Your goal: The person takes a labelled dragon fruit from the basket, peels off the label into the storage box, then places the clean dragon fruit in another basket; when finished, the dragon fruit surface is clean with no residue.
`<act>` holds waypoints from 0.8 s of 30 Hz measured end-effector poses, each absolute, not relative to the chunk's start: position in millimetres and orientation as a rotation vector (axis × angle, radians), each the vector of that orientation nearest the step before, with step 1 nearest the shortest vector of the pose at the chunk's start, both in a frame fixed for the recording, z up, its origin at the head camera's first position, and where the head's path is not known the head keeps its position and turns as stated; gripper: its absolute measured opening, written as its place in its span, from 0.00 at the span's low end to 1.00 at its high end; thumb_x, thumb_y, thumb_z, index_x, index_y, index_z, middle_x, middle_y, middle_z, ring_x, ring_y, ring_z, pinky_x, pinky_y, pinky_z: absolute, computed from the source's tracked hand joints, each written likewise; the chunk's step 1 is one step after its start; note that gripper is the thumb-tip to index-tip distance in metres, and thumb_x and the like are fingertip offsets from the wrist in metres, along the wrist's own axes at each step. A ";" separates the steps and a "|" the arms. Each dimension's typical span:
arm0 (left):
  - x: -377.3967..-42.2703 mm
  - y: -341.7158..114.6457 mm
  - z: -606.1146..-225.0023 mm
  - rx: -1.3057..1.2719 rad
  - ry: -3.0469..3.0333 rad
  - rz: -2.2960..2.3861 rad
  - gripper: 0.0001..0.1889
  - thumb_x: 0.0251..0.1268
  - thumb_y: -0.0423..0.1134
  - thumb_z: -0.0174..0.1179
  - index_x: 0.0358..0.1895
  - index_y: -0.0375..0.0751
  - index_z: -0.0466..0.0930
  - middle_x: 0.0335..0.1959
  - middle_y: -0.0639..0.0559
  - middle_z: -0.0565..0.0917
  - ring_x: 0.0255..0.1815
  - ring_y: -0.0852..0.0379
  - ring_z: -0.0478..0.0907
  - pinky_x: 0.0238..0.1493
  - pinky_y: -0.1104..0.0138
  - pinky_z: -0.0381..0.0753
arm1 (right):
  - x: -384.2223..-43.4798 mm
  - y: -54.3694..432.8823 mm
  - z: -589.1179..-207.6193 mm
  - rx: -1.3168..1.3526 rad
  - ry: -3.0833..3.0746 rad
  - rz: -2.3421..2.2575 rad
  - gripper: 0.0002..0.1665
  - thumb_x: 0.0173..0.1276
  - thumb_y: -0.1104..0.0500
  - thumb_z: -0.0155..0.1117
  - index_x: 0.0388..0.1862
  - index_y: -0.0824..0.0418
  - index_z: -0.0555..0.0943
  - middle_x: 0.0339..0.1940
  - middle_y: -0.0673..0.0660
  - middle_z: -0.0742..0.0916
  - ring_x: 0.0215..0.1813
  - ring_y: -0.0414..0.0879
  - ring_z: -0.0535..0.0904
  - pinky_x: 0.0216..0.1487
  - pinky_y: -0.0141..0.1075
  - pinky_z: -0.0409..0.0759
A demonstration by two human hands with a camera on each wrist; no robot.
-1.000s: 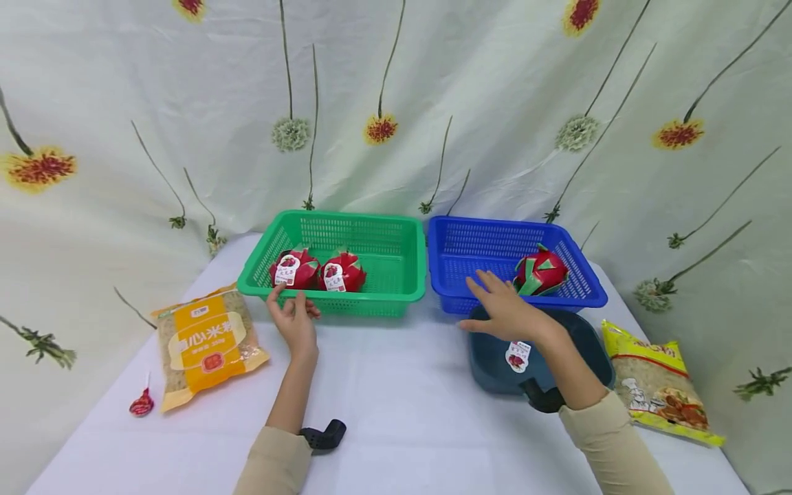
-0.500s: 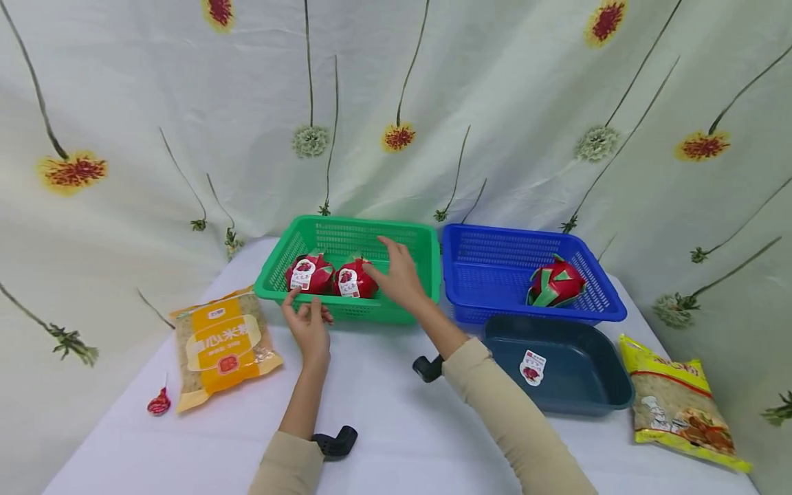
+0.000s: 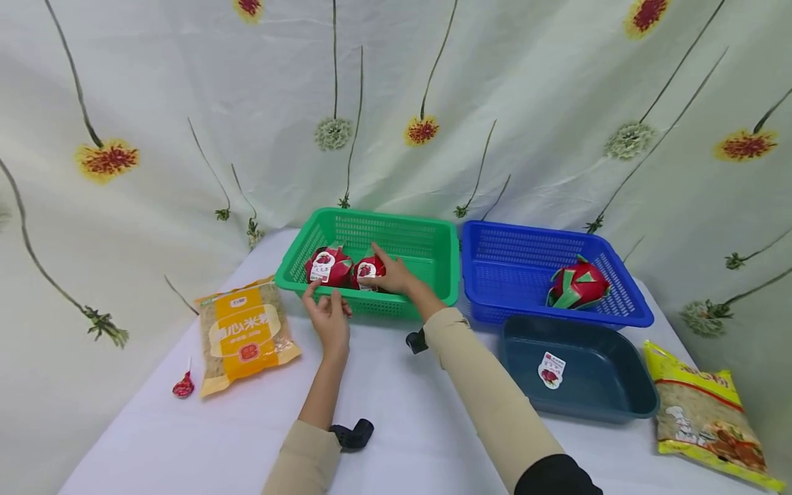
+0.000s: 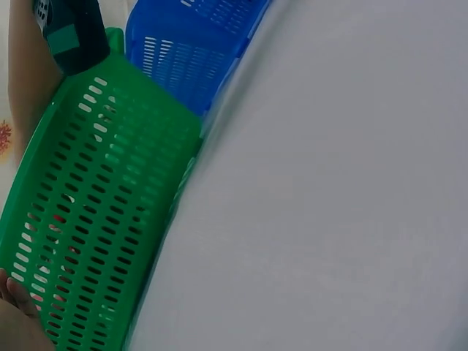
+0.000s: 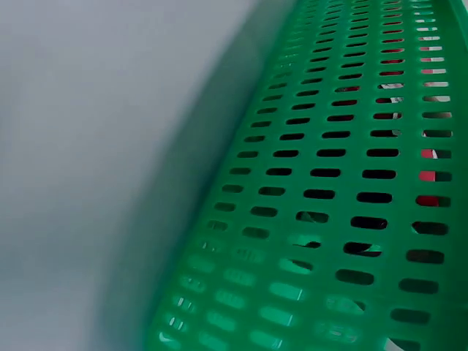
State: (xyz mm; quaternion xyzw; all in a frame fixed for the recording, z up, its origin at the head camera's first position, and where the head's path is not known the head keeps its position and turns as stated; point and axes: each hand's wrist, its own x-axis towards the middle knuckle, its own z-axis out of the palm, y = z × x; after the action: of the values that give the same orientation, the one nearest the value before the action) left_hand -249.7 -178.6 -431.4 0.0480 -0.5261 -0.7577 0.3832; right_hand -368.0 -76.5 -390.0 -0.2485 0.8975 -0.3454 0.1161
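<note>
In the head view, my right hand (image 3: 399, 276) reaches over the front of the green basket (image 3: 411, 237) and grips the right-hand dragon fruit (image 3: 366, 268), thumb across its front by the sticker. A second stickered dragon fruit (image 3: 337, 267) lies close on its left. At the basket's front rim, left side, my left hand (image 3: 331, 326) touches the edge with its fingertips. Its fingers (image 4: 20, 296) show beside the slotted basket wall (image 4: 95, 212) in the left wrist view. Only the outer basket wall (image 5: 329, 175) shows in the right wrist view, red glimpsed through its slots.
A blue basket (image 3: 507, 268) with one dragon fruit (image 3: 581, 283) stands at right. In front of it is a dark blue tub (image 3: 588, 378) bearing a sticker. A yellow bag (image 3: 711, 419) lies far right; an orange bag (image 3: 247, 337) and a red lollipop (image 3: 183, 386) lie left.
My right hand has swung left from above the tub and blue basket into the green basket and onto the right-hand dragon fruit. My left hand stays at the rim. The head view has shifted.
</note>
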 end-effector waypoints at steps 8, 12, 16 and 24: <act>-252.7 -179.9 -429.0 0.108 -1.343 -1.918 0.22 0.69 0.28 0.46 0.61 0.27 0.51 0.22 0.45 0.69 0.15 0.60 0.67 0.17 0.73 0.71 | -373.3 -75.5 -389.8 -0.802 2.602 -1.011 0.48 0.62 0.45 0.62 0.75 0.48 0.48 0.63 0.60 0.71 0.61 0.53 0.68 0.55 0.42 0.73; -253.5 -180.4 -428.6 0.117 -1.332 -1.930 0.22 0.69 0.28 0.46 0.61 0.28 0.51 0.22 0.46 0.69 0.15 0.60 0.67 0.17 0.73 0.71 | -373.0 -73.8 -387.9 -0.813 2.584 -1.051 0.45 0.63 0.47 0.63 0.74 0.49 0.52 0.62 0.60 0.72 0.60 0.53 0.69 0.54 0.42 0.73; -252.6 -179.2 -428.2 0.124 -1.331 -1.936 0.21 0.69 0.28 0.46 0.61 0.28 0.52 0.22 0.45 0.69 0.15 0.60 0.68 0.17 0.72 0.71 | -373.0 -71.1 -389.4 -0.794 2.564 -1.110 0.43 0.62 0.49 0.64 0.73 0.49 0.55 0.62 0.60 0.72 0.59 0.52 0.69 0.53 0.42 0.74; -250.3 -178.6 -429.8 0.129 -1.348 -1.919 0.22 0.69 0.27 0.46 0.61 0.27 0.51 0.21 0.46 0.70 0.15 0.60 0.68 0.17 0.73 0.71 | -369.3 -53.2 -386.2 -0.651 2.343 -1.443 0.41 0.63 0.55 0.63 0.72 0.52 0.57 0.62 0.61 0.72 0.60 0.52 0.70 0.54 0.43 0.73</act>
State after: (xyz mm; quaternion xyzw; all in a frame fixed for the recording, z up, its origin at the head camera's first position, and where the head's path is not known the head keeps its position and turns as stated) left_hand -250.3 -178.6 -429.8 0.0506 -0.5295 -0.7536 0.3862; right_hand -369.3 -53.2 -386.2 -0.2274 0.8185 -0.5040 0.1562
